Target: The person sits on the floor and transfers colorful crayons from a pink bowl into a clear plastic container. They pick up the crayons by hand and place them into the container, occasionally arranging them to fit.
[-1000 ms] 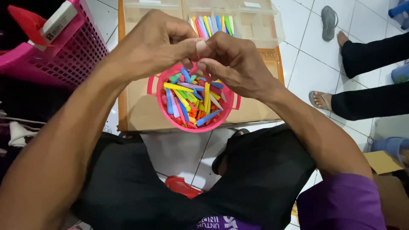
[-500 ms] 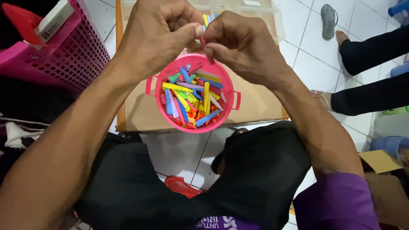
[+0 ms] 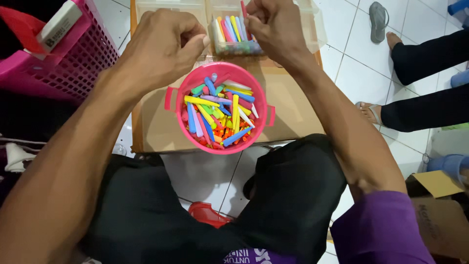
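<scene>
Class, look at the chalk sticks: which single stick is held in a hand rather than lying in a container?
The red chalk stick pinched in the right hand, above the clear box. All others lie loose in the pink bucket or the box.

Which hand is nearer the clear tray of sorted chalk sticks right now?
The right hand: it is over the clear tray, holding a red stick above it. The left hand is beside it, above the pink bucket.

a flat brown cardboard box (image 3: 288,115) on the white tiled floor (image 3: 351,58) carries a round pink plastic bucket (image 3: 259,98) of coloured chalk sticks and a clear plastic compartment tray (image 3: 171,7).
</scene>
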